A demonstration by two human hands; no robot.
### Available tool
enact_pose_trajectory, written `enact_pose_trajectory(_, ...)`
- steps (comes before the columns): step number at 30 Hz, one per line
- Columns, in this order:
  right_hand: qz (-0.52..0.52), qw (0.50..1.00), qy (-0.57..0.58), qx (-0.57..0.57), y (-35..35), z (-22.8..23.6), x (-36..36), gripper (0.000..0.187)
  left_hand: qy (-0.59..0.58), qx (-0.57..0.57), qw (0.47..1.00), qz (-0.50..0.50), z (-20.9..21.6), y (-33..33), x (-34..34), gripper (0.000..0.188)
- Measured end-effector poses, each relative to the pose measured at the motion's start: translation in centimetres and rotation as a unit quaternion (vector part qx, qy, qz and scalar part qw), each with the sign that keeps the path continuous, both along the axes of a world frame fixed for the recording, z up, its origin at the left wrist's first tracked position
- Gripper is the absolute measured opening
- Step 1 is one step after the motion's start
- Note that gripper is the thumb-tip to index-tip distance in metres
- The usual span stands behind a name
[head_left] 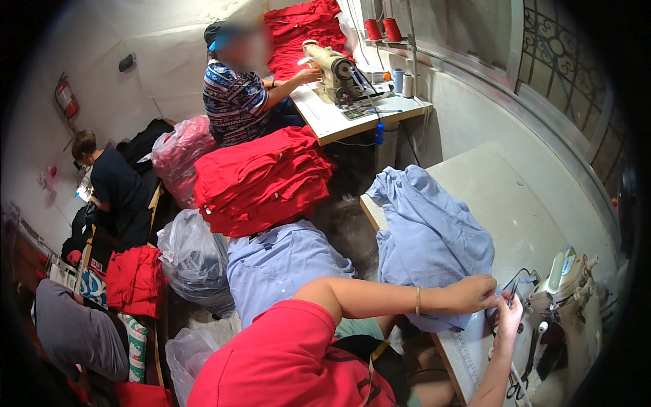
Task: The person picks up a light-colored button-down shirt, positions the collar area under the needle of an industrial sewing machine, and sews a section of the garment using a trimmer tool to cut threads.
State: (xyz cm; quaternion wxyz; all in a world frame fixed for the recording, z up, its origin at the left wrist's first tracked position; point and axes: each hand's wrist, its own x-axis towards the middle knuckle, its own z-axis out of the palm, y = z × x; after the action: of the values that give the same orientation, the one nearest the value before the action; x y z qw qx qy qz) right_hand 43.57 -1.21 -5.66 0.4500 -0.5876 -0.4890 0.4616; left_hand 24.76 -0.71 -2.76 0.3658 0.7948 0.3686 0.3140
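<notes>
My left hand (472, 293), with a beaded bracelet on its wrist, is closed in a pinch over the right end of a light blue garment (434, 230). What its fingertips hold is too small to make out. Close beside it, my right hand (507, 317) is raised with its fingers closed. A slim dark thing (514, 287) sticks up from that hand; its kind cannot be told. The garment lies bunched over the white sewing table (515, 203) and hangs off its left edge. Just right of my hands stands a sewing machine (563, 298).
Black-handled scissors (517, 389) lie near the lower table edge. Left of me are a blue garment pile (285, 261), a red garment stack (264, 180) and a plastic bag (195, 261). Ahead, a person (234, 102) works at another sewing machine (332, 71); others sit at left.
</notes>
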Motion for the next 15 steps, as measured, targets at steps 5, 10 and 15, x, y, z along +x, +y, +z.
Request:
enact_pose_trajectory(5, 0.020, 0.999, 0.012, 0.022, -0.1, 0.0, -0.1, 0.009, 0.032, 0.076, 0.995, 0.058, -2.4, 2.2, 1.0, 0.040)
enact_pose_trajectory(10, 0.045, 0.998, 0.036, 0.019, -0.2, -0.2, 0.4, 0.011, 0.046, 0.070, 0.996, 0.039, -2.2, 3.0, 2.2, 0.046)
enact_pose_trajectory(15, 0.041, 0.999, 0.025, 0.018, -0.2, -0.1, -0.3, 0.011, -0.001, 0.020, 0.999, 0.047, -3.8, 3.9, 2.6, 0.040)
